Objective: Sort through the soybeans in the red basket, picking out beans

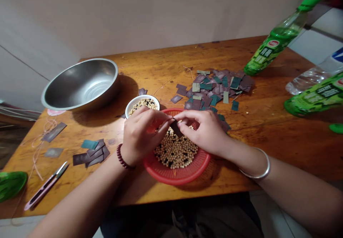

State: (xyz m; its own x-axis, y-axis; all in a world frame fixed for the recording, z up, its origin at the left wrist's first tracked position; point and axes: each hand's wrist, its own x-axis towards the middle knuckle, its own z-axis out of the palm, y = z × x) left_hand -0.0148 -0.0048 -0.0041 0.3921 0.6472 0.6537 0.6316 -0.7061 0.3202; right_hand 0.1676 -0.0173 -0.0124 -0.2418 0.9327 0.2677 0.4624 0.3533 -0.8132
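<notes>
Above the desk (158,64) and red basket (175,181), the left hand (143,132) and right hand (202,129) pinch a dark patch (177,129) near its top, probably light, thin and bendable, best held by its edges, over likely hard, slippery beads (174,152).

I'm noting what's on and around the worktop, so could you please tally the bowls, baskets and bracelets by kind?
Bowls: 2 (silver bowl, white bowl)
Baskets: 1 (red basket)
Bracelets: 2 (beaded bracelet, metal bangle)
Total: 5
</notes>
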